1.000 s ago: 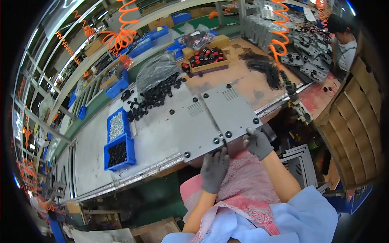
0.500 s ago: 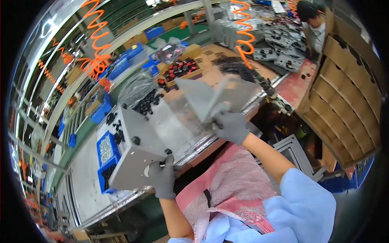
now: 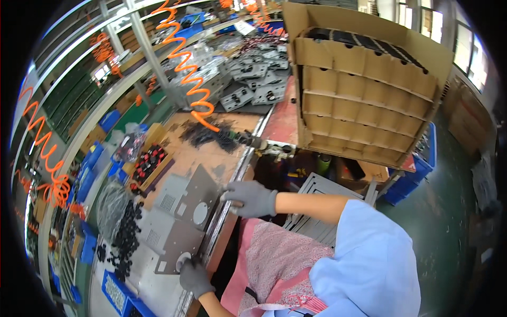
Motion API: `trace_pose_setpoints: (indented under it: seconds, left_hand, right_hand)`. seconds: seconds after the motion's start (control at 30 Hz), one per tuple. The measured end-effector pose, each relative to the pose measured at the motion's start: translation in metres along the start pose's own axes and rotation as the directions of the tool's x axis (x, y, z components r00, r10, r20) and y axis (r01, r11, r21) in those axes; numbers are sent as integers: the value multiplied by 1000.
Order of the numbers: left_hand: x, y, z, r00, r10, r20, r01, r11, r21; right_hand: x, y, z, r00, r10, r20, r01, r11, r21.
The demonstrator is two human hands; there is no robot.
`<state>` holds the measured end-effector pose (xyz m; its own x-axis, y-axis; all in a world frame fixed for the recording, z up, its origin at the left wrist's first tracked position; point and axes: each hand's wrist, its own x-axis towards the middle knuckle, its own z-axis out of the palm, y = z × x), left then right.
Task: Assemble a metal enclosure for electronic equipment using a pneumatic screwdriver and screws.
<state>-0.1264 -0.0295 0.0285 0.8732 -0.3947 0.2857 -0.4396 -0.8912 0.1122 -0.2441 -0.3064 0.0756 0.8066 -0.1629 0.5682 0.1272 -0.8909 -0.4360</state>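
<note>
Two bent grey sheet-metal panels stand side by side at the table's front edge, each with a round hole and a slotted face. My gloved left hand [image 3: 195, 276] grips the nearer panel [image 3: 179, 245] at its lower edge, its fingertips by the round hole. Beyond it stands the farther panel [image 3: 203, 193], which touches or nearly touches the nearer one. My gloved right hand [image 3: 251, 199] is just right of that panel's edge, with loosely bent fingers and nothing visible in them. Small black parts [image 3: 124, 238] lie in a heap left of the panels.
Blue bins [image 3: 117, 293] with small fasteners stand at lower left. A box of red and black parts [image 3: 150, 165] sits farther back. Orange coiled hoses [image 3: 185, 58] hang over the bench. A tall divided carton [image 3: 364, 95] stands at right, with grey frames [image 3: 322, 190] below it.
The view has swung right. Both panels, earlier held up apart in my two hands, are now set down side by side. My right hand has come away from the farther one.
</note>
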Motion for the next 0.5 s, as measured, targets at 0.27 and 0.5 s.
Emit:
trace_pose_setpoints:
  seconds: [0.27,0.5]
  left_hand:
    - [-11,0,-1,999,-48,-3,46,984,-171]
    - [-13,-5,7,999,-38,27,43,980,-196]
  right_hand:
    - [19,50,-255,757,-391,-524,-167,659,-733]
    - [28,65,-425,686,492,-537,-723,371,-583]
